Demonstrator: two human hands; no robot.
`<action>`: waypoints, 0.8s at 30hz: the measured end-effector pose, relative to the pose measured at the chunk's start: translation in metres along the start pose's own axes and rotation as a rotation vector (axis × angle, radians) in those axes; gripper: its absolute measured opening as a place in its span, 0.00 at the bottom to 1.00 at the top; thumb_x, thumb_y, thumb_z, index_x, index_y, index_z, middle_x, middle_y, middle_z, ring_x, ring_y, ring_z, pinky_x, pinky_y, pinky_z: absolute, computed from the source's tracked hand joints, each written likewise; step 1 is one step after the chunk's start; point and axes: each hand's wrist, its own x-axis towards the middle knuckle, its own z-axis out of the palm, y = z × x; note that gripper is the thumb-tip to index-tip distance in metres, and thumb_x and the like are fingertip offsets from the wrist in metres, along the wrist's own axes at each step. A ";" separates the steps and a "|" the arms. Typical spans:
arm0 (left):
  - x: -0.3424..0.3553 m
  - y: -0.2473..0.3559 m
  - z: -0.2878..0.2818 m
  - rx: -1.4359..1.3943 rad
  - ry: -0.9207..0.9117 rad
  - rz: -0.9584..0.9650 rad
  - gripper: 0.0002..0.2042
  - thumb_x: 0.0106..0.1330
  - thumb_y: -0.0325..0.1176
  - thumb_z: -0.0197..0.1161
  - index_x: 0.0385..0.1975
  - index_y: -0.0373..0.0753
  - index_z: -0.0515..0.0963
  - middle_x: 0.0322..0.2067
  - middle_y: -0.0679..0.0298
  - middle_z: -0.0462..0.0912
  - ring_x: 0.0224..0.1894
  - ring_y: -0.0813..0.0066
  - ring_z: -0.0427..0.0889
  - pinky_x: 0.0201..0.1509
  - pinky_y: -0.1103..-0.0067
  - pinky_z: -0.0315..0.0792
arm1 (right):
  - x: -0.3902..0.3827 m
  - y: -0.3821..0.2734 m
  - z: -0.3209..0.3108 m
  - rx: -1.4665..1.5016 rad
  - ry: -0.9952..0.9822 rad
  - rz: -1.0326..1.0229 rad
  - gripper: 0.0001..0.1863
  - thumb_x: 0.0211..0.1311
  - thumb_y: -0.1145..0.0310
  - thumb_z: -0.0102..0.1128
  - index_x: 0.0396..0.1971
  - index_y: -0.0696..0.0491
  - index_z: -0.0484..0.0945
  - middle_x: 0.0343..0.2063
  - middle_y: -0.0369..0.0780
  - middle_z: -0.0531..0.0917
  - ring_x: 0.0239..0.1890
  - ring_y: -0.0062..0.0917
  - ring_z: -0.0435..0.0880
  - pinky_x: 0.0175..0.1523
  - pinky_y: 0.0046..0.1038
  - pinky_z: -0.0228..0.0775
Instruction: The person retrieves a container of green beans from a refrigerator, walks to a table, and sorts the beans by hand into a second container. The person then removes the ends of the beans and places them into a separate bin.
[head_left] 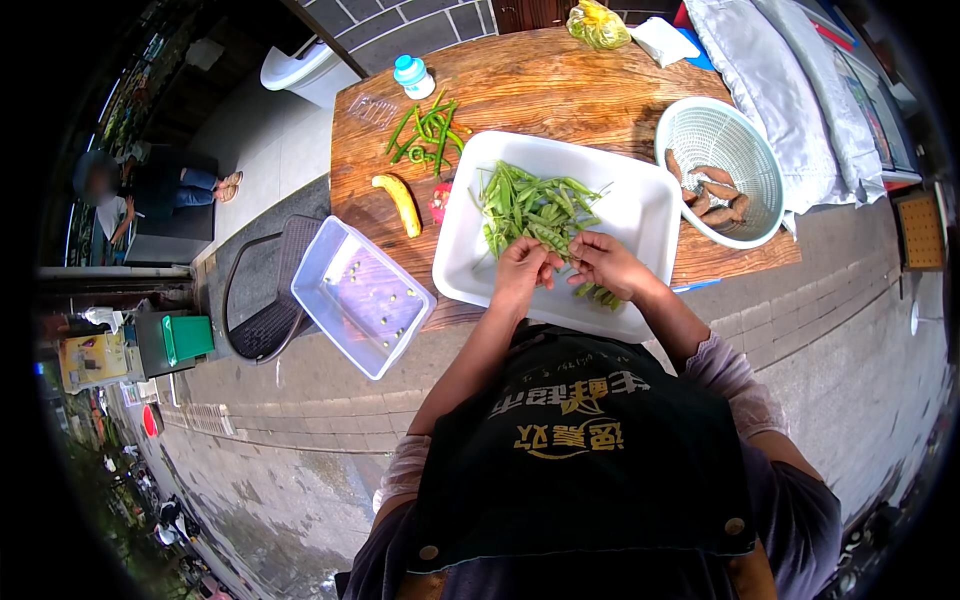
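A heap of green pea pods lies in a white plastic tub at the table's near edge. Over the near side of the heap, my left hand and my right hand come close together, fingers pinched. Between the fingertips is a green pea pod, partly covered by them. More pods show beneath my right hand. To the left, a clear plastic bin holds several loose peas scattered over its bottom.
Green peppers, a banana and a blue-capped bottle sit on the wooden table. A pale colander with brown sweet potatoes stands at right. Beside the bin is a dark woven chair. A person is at far left.
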 end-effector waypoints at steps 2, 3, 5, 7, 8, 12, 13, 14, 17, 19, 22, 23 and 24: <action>0.002 -0.003 -0.002 0.003 -0.012 -0.009 0.05 0.61 0.29 0.49 0.25 0.37 0.66 0.21 0.60 0.76 0.16 0.83 0.67 0.18 0.84 0.66 | -0.002 -0.003 0.001 0.029 -0.001 0.010 0.07 0.60 0.69 0.46 0.29 0.57 0.69 0.24 0.33 0.70 0.27 0.15 0.71 0.35 0.22 0.74; 0.003 -0.002 -0.001 0.004 -0.018 -0.014 0.05 0.61 0.30 0.49 0.25 0.36 0.65 0.21 0.60 0.76 0.16 0.83 0.67 0.18 0.84 0.66 | -0.001 -0.003 0.001 -0.075 0.022 -0.035 0.07 0.60 0.69 0.46 0.28 0.57 0.69 0.24 0.33 0.71 0.27 0.16 0.72 0.34 0.22 0.73; 0.000 0.000 0.004 -0.072 0.016 -0.060 0.08 0.62 0.33 0.50 0.25 0.36 0.66 0.19 0.62 0.74 0.16 0.83 0.67 0.17 0.83 0.66 | -0.001 -0.003 0.004 -0.284 0.069 -0.126 0.07 0.60 0.69 0.46 0.27 0.57 0.69 0.24 0.34 0.72 0.26 0.17 0.73 0.34 0.22 0.73; -0.001 -0.003 0.007 -0.051 -0.014 -0.056 0.10 0.63 0.36 0.51 0.24 0.37 0.66 0.17 0.65 0.71 0.15 0.83 0.66 0.17 0.83 0.66 | -0.005 -0.010 0.012 -0.554 0.099 -0.215 0.08 0.60 0.68 0.46 0.26 0.57 0.69 0.23 0.35 0.74 0.25 0.17 0.74 0.32 0.21 0.72; 0.001 -0.008 0.007 0.009 -0.064 -0.031 0.11 0.63 0.38 0.51 0.24 0.37 0.67 0.17 0.66 0.70 0.15 0.83 0.66 0.17 0.83 0.66 | -0.007 -0.012 0.016 -0.689 0.113 -0.260 0.08 0.60 0.68 0.46 0.26 0.57 0.69 0.23 0.35 0.75 0.24 0.17 0.74 0.31 0.21 0.71; 0.009 -0.012 0.005 0.082 -0.154 0.000 0.12 0.62 0.40 0.52 0.25 0.37 0.69 0.15 0.69 0.67 0.14 0.84 0.65 0.16 0.84 0.65 | 0.001 0.000 0.016 -0.434 0.089 -0.237 0.09 0.60 0.68 0.46 0.25 0.57 0.68 0.21 0.37 0.76 0.24 0.19 0.76 0.29 0.21 0.70; 0.009 -0.013 0.005 0.074 -0.166 0.014 0.12 0.62 0.39 0.52 0.25 0.37 0.69 0.15 0.69 0.67 0.14 0.84 0.65 0.15 0.84 0.65 | 0.001 0.000 0.015 -0.323 0.067 -0.201 0.09 0.60 0.67 0.46 0.25 0.57 0.67 0.21 0.38 0.76 0.24 0.20 0.76 0.29 0.22 0.70; 0.009 -0.014 0.005 0.065 -0.178 0.027 0.11 0.62 0.39 0.52 0.26 0.37 0.69 0.14 0.70 0.67 0.14 0.84 0.65 0.15 0.84 0.65 | 0.002 0.000 0.015 -0.211 0.045 -0.165 0.10 0.60 0.67 0.46 0.25 0.57 0.67 0.21 0.39 0.76 0.24 0.20 0.77 0.29 0.22 0.70; 0.009 -0.016 0.002 0.033 -0.210 0.039 0.09 0.62 0.36 0.52 0.27 0.37 0.70 0.15 0.70 0.67 0.15 0.84 0.65 0.16 0.84 0.64 | 0.001 0.000 0.015 -0.272 0.104 -0.206 0.10 0.59 0.67 0.48 0.24 0.58 0.67 0.19 0.39 0.76 0.24 0.21 0.78 0.28 0.22 0.70; 0.011 -0.020 -0.001 -0.009 -0.246 0.028 0.08 0.62 0.34 0.52 0.28 0.36 0.71 0.17 0.70 0.69 0.16 0.84 0.65 0.17 0.84 0.64 | -0.001 -0.003 0.014 -0.522 0.178 -0.269 0.09 0.57 0.68 0.49 0.24 0.59 0.67 0.17 0.41 0.76 0.23 0.23 0.78 0.28 0.23 0.69; 0.012 -0.023 -0.006 -0.110 -0.291 -0.010 0.07 0.62 0.31 0.51 0.31 0.34 0.72 0.20 0.69 0.70 0.20 0.83 0.67 0.21 0.84 0.65 | -0.007 -0.011 0.016 -0.870 0.269 -0.399 0.07 0.54 0.70 0.51 0.24 0.59 0.68 0.16 0.44 0.75 0.21 0.28 0.77 0.27 0.26 0.67; 0.012 -0.024 -0.006 -0.152 -0.287 -0.021 0.06 0.62 0.30 0.51 0.31 0.34 0.72 0.21 0.69 0.71 0.21 0.83 0.67 0.22 0.83 0.66 | -0.008 -0.013 0.017 -0.981 0.295 -0.449 0.06 0.53 0.71 0.51 0.25 0.59 0.69 0.16 0.45 0.75 0.21 0.30 0.77 0.26 0.27 0.66; 0.011 -0.024 -0.005 -0.196 -0.285 -0.032 0.06 0.62 0.30 0.51 0.31 0.34 0.72 0.21 0.68 0.71 0.22 0.82 0.68 0.23 0.83 0.66 | -0.008 -0.013 0.017 -0.996 0.295 -0.477 0.06 0.52 0.71 0.51 0.25 0.59 0.69 0.17 0.45 0.75 0.20 0.31 0.77 0.26 0.28 0.66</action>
